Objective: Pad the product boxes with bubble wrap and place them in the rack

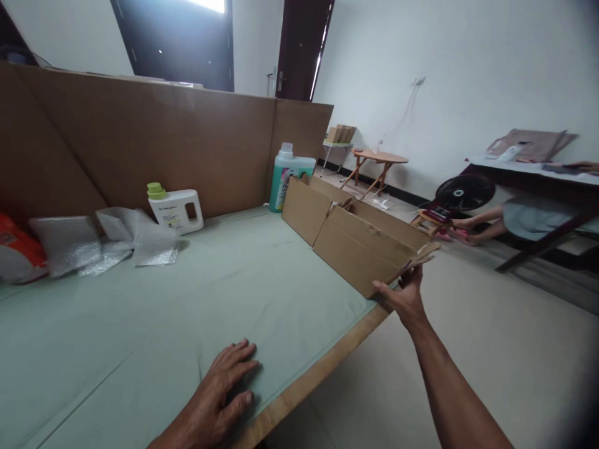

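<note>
My left hand (pixel 224 386) rests on the pale green table cover (pixel 187 312) near the front edge, fingers stretched out and holding nothing. At the table's right edge my right hand (pixel 405 296) grips the near corner of a brown cardboard box (pixel 360 249), thumb on its side; the other fingers are partly hidden at its end. Two long open-topped cardboard sections stand end to end there, and I cannot tell whether they are joined. Just behind the far end is a teal detergent bottle (pixel 277 184) with a clear cap, partly covered by the cardboard.
A white bottle with a green cap (pixel 175 211), bubble wrap sheets (pixel 154 240) and an orange-and-white package (pixel 19 252) line the back left. A tall cardboard screen (pixel 178 143) closes the back. On the right are a fan (pixel 461 193), a small wooden table (pixel 381 157) and a seated person's legs (pixel 486 218).
</note>
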`<state>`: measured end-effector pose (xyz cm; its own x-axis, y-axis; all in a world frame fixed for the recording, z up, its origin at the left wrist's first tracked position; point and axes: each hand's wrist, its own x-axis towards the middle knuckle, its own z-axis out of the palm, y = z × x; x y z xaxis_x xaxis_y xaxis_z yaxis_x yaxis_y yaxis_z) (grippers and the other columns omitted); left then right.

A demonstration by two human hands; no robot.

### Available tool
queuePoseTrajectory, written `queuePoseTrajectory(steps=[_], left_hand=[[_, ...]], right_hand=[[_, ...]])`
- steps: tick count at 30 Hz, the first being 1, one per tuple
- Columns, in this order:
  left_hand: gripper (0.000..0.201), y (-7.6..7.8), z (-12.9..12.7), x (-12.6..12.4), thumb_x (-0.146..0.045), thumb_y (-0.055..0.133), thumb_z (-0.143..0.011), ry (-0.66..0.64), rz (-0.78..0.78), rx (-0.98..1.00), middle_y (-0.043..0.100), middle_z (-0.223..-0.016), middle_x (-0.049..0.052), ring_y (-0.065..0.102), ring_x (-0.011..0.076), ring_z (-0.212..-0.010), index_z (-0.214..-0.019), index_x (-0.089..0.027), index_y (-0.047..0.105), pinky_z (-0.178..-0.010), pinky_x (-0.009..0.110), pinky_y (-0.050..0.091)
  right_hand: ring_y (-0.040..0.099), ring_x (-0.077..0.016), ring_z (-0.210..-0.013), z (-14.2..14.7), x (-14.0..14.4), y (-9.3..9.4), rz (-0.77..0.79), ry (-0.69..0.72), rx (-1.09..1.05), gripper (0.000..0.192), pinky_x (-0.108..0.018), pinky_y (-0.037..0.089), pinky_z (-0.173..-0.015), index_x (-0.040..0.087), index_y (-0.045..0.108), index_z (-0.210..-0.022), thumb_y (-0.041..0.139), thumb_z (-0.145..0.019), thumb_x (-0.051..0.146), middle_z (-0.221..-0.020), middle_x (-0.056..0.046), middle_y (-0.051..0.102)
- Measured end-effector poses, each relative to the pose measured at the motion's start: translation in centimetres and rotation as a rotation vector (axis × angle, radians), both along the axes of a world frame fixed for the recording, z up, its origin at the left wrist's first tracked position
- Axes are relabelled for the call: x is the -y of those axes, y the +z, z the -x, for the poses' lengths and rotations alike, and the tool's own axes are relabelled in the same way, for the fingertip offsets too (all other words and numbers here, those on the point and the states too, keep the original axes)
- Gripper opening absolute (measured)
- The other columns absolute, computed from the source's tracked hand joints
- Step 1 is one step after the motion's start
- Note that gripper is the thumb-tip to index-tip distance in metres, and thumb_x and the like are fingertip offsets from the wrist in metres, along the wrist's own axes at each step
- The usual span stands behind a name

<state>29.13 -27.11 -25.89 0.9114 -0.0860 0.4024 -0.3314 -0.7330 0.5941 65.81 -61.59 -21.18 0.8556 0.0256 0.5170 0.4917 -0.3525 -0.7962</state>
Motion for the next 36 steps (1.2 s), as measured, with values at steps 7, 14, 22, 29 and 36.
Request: queuePoseTrajectory(steps=[7,14,22,29,36], left_hand=[[0.047,0.1,2.0,0.0,-0.035,0.056,-0.098,0.077,0.051,0.034,0.061,-0.144,0.005,0.053,0.0247,-0.137,-0.144,-0.037,0.050,-0.108,0.045,0.050],[0.051,1.9,5.3,-1.6,-0.030,0.056,-0.096,0.190,0.037,-0.038,0.066,-0.136,-0.001,0.065,0.0221,-0.122,-0.144,-0.045,0.050,-0.098,0.035,0.056],[0.039,1.5,7.7,-2.5,-0.036,0.054,-0.096,0.304,0.194,-0.179,0.069,-0.132,-0.002,0.067,0.0226,-0.120,-0.134,-0.045,0.060,-0.097,0.037,0.057],[0.035,4.0,8.2,-2.3,-0.041,0.053,-0.097,0.374,0.402,-0.341,0.069,-0.132,0.006,0.061,0.0232,-0.127,-0.128,-0.030,0.067,-0.111,0.043,0.048],[0.042,3.4,11.2,-3.2,-0.046,0.054,-0.096,0.404,0.548,-0.270,0.068,-0.130,0.010,0.060,0.0239,-0.123,-0.130,-0.025,0.065,-0.110,0.040,0.044]], right_hand=[[0.057,-0.0292,-0.115,-1.1,0.0,1.0,-0.085,-0.065,0.016,0.099,-0.050,0.049,-0.098,0.025,0.041,-0.132,0.091,-0.049,0.046,-0.131,-0.010,0.052],[0.056,-0.0295,-0.116,-1.6,-0.5,1.0,-0.036,-0.114,0.009,0.104,-0.049,0.050,-0.097,0.023,0.037,-0.136,0.089,-0.049,0.045,-0.133,-0.012,0.051],[0.052,-0.0377,-0.126,4.9,-2.1,0.5,0.134,-0.320,-0.018,0.098,-0.058,0.038,-0.109,0.009,0.039,-0.143,0.078,-0.064,0.055,-0.136,-0.023,0.053],[0.056,-0.0341,-0.129,16.2,-16.4,-3.5,0.468,0.374,0.119,0.061,-0.056,0.045,-0.105,0.020,0.048,-0.144,0.057,-0.090,0.045,-0.141,-0.017,0.058],[0.044,-0.0294,-0.143,25.0,-30.5,-3.7,0.778,1.172,0.403,0.053,-0.053,0.042,-0.115,0.024,0.053,-0.145,0.052,-0.092,0.024,-0.156,-0.012,0.046]])
